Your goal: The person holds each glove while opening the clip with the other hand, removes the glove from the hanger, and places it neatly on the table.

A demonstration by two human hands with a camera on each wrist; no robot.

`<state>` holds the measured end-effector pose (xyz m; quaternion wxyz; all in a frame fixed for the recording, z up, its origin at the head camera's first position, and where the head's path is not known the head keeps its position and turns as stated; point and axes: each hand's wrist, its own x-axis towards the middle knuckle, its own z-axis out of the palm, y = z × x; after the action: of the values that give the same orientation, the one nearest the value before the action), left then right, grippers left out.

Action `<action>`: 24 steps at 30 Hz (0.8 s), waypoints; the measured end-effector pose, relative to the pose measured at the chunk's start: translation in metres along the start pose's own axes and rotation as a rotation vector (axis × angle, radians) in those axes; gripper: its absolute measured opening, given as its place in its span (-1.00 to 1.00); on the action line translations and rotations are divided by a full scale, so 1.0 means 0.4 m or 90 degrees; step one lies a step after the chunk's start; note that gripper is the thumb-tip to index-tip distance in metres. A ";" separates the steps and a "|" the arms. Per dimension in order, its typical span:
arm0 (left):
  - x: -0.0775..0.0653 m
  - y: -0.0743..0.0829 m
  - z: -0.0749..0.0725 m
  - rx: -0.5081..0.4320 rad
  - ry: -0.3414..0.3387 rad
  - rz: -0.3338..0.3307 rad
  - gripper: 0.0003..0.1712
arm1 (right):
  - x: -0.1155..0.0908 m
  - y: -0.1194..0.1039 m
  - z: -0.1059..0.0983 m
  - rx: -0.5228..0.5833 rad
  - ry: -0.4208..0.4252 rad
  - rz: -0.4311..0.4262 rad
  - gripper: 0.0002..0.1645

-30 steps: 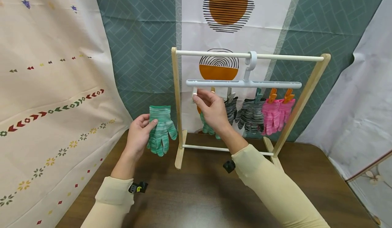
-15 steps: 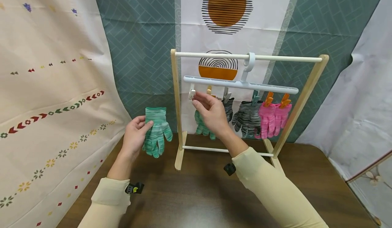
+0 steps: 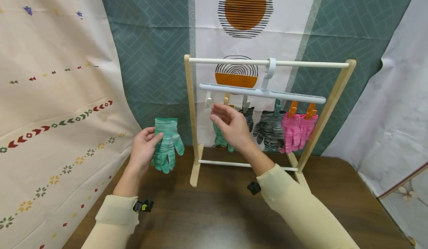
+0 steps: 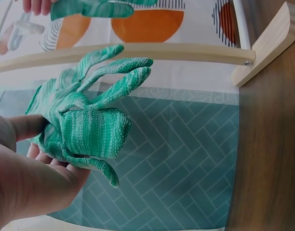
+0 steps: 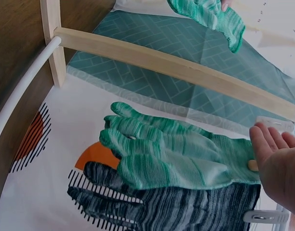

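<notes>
My left hand (image 3: 142,148) pinches a green striped knit glove (image 3: 167,139) by its cuff, thumb in front, with the glove's fingers hanging down. In the left wrist view this glove (image 4: 92,130) fills much of the space before the palm. My right hand (image 3: 232,128) is raised, holding nothing, fingers loosely bent, just below the left part of a pale blue hanger (image 3: 234,89). A white clothespin (image 3: 208,100) hangs from the hanger's left end, up and left of the fingertips. Behind this hand another green glove (image 5: 176,159) hangs from a tan clothespin (image 3: 226,99).
A wooden rack (image 3: 190,107) with a white top rod (image 3: 307,64) carries the hanger. Black-grey gloves (image 3: 270,128) and pink gloves (image 3: 294,130) hang to the right, under grey, teal and orange clothespins (image 3: 292,109). The rack stands on a brown table (image 3: 200,215) before patterned cloths.
My right fingers have come away from the white clothespin. The hanger has tilted, right end lower. My left hand has drifted left and slightly down with the glove.
</notes>
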<state>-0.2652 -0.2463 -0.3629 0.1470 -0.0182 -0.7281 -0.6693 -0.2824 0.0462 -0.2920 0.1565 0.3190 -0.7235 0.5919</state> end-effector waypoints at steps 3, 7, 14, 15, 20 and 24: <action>0.006 -0.005 -0.007 0.002 0.003 -0.004 -0.49 | -0.007 0.018 -0.006 -0.022 -0.008 0.006 -0.49; 0.011 -0.008 -0.018 0.005 0.001 -0.007 -0.48 | -0.021 0.024 -0.014 -0.049 -0.020 -0.005 -0.48; 0.016 -0.015 -0.032 0.031 0.003 -0.005 -0.48 | -0.046 0.030 -0.028 -0.094 -0.044 -0.038 -0.46; 0.015 -0.015 -0.034 0.036 0.003 -0.005 -0.48 | -0.050 0.031 -0.030 -0.100 -0.046 -0.038 -0.45; 0.018 -0.023 -0.044 0.067 0.012 -0.008 -0.49 | -0.069 0.037 -0.042 -0.135 -0.051 -0.042 -0.42; 0.027 -0.032 -0.053 0.096 0.021 -0.020 -0.48 | -0.086 0.040 -0.051 -0.159 -0.057 -0.048 -0.43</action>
<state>-0.2743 -0.2701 -0.3716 0.1492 0.0155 -0.7739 -0.6153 -0.2700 0.0767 -0.3198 0.1843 0.3502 -0.7852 0.4763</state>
